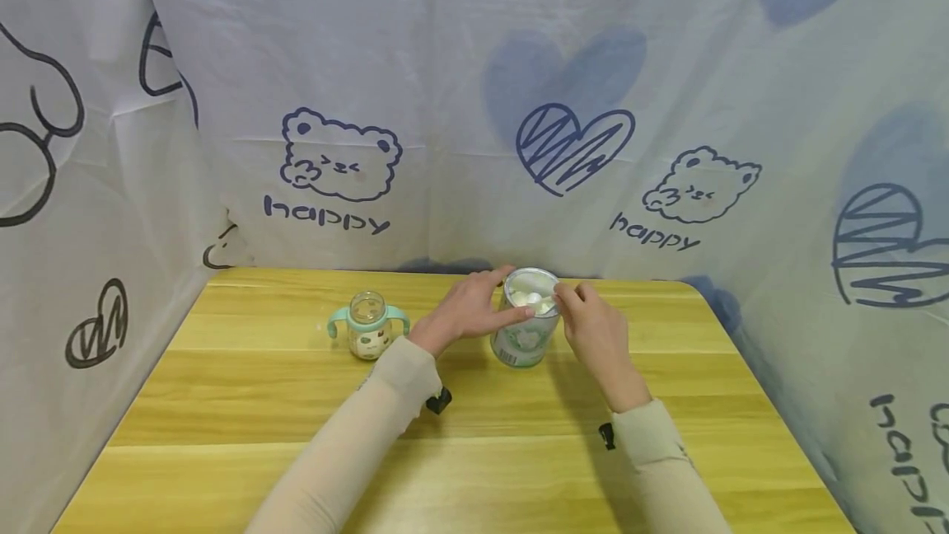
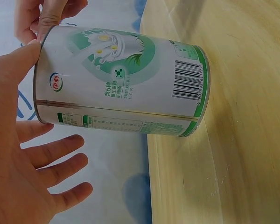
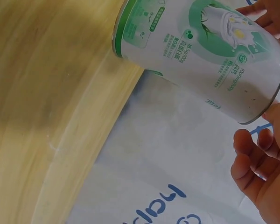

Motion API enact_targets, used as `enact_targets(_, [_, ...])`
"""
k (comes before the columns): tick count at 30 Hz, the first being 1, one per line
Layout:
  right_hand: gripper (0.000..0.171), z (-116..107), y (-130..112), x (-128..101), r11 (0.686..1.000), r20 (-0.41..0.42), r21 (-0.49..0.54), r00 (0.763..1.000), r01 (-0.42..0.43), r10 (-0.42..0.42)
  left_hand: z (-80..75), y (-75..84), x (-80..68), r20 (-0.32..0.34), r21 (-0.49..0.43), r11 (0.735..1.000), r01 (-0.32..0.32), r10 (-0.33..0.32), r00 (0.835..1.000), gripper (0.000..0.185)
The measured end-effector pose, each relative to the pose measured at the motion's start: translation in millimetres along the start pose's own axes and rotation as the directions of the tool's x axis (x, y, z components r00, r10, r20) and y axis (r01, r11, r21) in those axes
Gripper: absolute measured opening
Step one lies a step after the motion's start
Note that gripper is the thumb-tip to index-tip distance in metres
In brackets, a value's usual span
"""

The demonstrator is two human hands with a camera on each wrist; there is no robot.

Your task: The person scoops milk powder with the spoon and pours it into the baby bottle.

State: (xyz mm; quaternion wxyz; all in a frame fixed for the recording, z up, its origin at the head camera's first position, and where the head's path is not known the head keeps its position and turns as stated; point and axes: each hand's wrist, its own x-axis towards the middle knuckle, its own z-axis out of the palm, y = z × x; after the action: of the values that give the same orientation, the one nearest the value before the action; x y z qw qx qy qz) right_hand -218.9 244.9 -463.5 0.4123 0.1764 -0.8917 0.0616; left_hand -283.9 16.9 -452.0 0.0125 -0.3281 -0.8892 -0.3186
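An open milk powder can, white and green with a metal rim, stands on the table. My left hand holds its top from the left, thumb and index finger at the rim; in the left wrist view the other fingers are spread apart beside the can. Over the right side of the opening, my right hand pinches the handle of a white scoop. The scoop's bowl lies inside the can among pale powder. In the right wrist view, the fingers are curled and the scoop is hidden.
Left of the can stands a clear baby bottle with a mint green collar and two handles, its top uncovered. The wooden table ends at a printed cloth hanging behind and along both sides.
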Motion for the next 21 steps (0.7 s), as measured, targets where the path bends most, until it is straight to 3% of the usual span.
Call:
enact_targets(14, [0.008,-11.2,-5.7,9.5,0.998,0.177,-0.007,0.982,-0.070,0.070,0.3,-1.0,0.1,0.012,-0.002,1.000,0.014,-0.014,1.000,0.092])
enact_targets(21, [0.011,-13.9,-7.8,13.8,0.990,0.276,0.012,0.952,-0.139,0.130,0.6,-0.5,0.4,0.012,-0.002,1.000,0.018,-0.018,1.000,0.092])
